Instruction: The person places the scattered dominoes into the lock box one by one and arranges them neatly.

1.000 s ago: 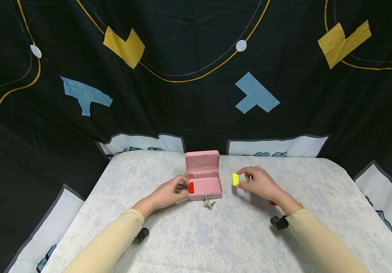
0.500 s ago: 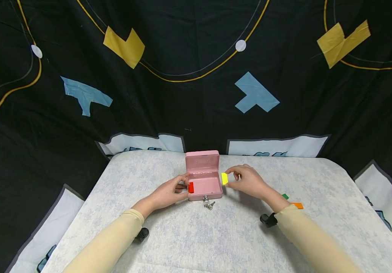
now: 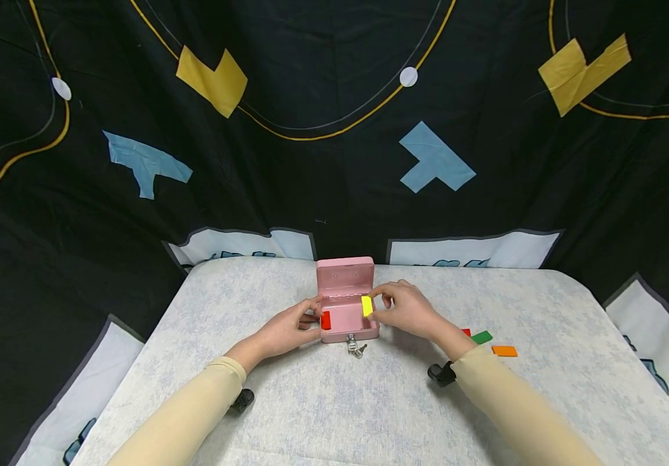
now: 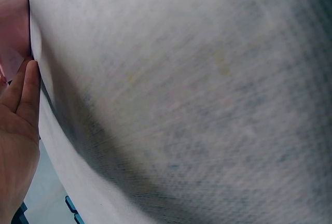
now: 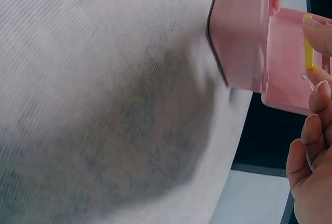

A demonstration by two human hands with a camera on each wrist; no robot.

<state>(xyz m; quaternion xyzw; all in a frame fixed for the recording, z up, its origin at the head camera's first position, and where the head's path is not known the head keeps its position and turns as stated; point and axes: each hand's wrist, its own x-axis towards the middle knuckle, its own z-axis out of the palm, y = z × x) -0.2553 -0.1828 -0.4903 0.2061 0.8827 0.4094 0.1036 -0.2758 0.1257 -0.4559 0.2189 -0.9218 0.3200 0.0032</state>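
Observation:
An open pink metal cash box (image 3: 351,336) stands on the table, its lid raised at the back. At its left wall my left hand (image 3: 288,327) pinches a small flat red block (image 3: 325,320) between thumb and forefinger; the left wrist view hides the block. On the other side, my right hand (image 3: 407,309) pinches a flat yellow block (image 3: 366,306) by its ends, above the right part of the box. The right wrist view shows the thin yellow block (image 5: 308,45) edge-on, with the remaining fingers (image 5: 298,164) loosely bent.
A small padlock (image 3: 352,343) with keys (image 3: 360,351) hangs at the box front. Right of the right forearm lie a green block (image 3: 482,337), an orange block (image 3: 504,351) and a partly covered red block (image 3: 466,332). A black curtain (image 3: 288,188) hangs behind the table.
My right hand has moved left with the yellow block, from beside the box to over its right side. Blocks behind the right forearm came into sight. My left hand stayed still.

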